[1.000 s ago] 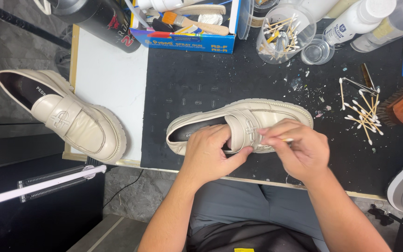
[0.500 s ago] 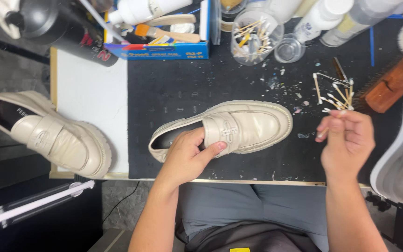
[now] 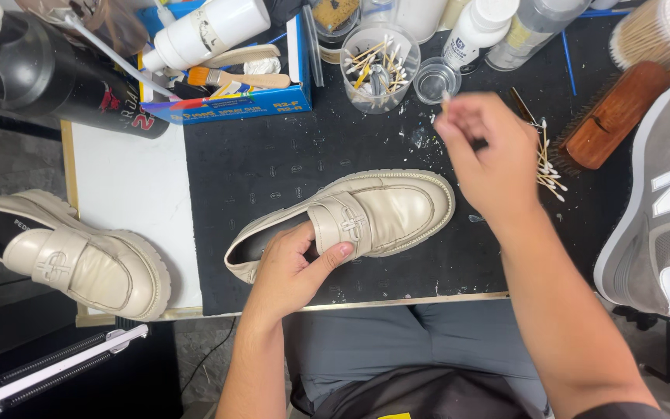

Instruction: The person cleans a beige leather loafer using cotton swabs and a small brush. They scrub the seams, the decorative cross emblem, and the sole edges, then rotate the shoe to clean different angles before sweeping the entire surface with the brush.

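Observation:
A cream loafer (image 3: 397,206) with a metal buckle lies on its sole on the black mat (image 3: 273,163), toe pointing right. My left hand (image 3: 292,268) grips it at the opening, thumb on the strap. My right hand (image 3: 490,151) is raised above the mat beyond the toe, blurred, pinching a cotton swab (image 3: 445,98) whose tip is just beside a small clear cup (image 3: 436,80). A loose pile of cotton swabs (image 3: 548,167) lies to the right of that hand.
The matching loafer (image 3: 79,260) sits at the left on a white board. At the back stand a black can (image 3: 63,77), a blue box (image 3: 226,101) of brushes, a plastic cup (image 3: 378,66) of used swabs and several bottles. A wooden brush (image 3: 606,116) and a grey sneaker (image 3: 661,209) lie to the right.
My right hand left the loafer's strap, went right to the swab pile, then rose toward the small clear cup with a swab. My left hand kept its grip on the loafer.

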